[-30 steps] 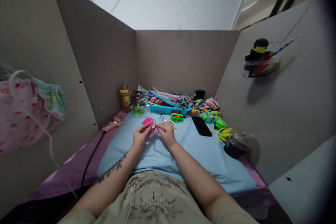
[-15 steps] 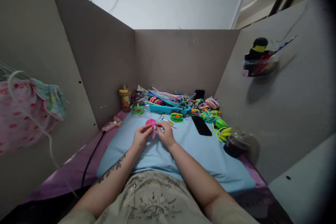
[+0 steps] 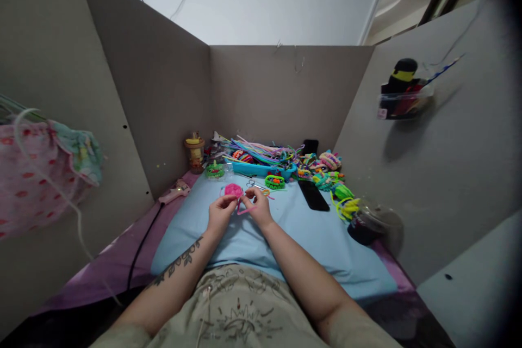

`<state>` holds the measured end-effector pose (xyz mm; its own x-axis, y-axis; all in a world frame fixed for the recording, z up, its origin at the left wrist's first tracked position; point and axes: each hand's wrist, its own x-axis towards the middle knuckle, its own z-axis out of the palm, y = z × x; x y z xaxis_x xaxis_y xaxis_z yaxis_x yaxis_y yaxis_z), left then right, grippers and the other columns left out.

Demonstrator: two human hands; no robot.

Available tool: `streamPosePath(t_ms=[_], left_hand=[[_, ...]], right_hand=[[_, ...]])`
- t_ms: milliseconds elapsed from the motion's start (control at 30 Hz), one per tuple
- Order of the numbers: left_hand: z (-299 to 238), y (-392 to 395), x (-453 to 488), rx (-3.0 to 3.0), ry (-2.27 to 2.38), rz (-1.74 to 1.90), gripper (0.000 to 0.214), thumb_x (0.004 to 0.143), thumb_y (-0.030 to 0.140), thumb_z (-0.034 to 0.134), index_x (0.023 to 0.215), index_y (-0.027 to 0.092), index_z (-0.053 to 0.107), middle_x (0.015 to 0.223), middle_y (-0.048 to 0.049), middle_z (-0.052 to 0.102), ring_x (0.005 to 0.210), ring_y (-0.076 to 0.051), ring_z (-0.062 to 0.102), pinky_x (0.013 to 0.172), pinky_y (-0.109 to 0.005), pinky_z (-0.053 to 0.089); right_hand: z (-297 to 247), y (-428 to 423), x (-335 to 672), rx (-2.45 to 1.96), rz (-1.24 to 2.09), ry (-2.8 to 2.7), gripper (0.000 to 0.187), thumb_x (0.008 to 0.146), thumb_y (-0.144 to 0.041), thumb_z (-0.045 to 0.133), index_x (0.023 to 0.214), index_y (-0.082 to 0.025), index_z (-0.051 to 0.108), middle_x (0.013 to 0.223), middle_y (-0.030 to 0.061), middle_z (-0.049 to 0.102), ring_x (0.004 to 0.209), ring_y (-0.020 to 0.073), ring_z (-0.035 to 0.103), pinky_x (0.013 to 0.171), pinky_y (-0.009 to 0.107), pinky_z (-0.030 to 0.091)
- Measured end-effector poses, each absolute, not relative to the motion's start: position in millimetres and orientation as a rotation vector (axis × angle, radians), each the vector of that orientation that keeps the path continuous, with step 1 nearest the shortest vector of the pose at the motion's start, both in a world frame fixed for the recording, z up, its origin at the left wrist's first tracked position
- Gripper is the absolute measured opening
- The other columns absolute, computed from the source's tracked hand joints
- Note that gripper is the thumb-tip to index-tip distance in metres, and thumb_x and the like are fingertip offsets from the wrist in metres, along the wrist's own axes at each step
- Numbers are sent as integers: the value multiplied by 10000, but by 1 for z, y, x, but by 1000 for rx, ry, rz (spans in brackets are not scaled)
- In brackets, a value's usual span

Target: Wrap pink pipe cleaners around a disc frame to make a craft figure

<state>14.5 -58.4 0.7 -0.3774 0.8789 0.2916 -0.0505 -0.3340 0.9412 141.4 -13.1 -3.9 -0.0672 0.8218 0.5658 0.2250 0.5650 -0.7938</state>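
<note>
Between my hands is a bright pink fuzzy piece (image 3: 234, 190), apparently bent from pipe cleaner, with a rounded top and a loose strand dangling below. My left hand (image 3: 220, 213) pinches its lower left edge. Fingers of my right hand (image 3: 258, 207) are closed on the pink strand at the lower right, whose end sticks out across them. Small scissors (image 3: 250, 183) lie on the blue cloth just beyond my hands. A green pipe-cleaner figure with an orange middle (image 3: 274, 181) rests behind my right hand.
A blue tray (image 3: 261, 169) of many pipe cleaners stands at the back. To the right lie a black phone (image 3: 313, 196), colourful fuzzy figures (image 3: 322, 180) and a dark round tub (image 3: 362, 228). A pink glue gun (image 3: 175, 193) lies left, its cord trailing forward. Grey panels enclose the table.
The loose pink strand has swung from hanging down to pointing right across my right fingers. The rounded pink part has turned slightly; both hands stay nearly in place.
</note>
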Motion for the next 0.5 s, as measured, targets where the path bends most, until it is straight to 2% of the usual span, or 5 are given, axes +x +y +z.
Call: streamPosePath(t_ms=[267,500], left_hand=[[3,-62,18,1274,1230,1789,153,640,249,715,767,167,737,766,-51,741,723,-187,670,714,-285,518],[3,-62,18,1306,1194,1778,194,645,284,731,790,156,735,792,-62,748,743,-197,681,729,-302,531]], right_hand=[[-1,-17,141,-888,626,-1609,127,753,-332,622,782,-208,630,734,22,619,712,169,540,697,284,424],[-5,-11,140,-901,717,-1513,213,721,-385,642,794,-185,636,713,19,641,668,162,564,653,282,452]])
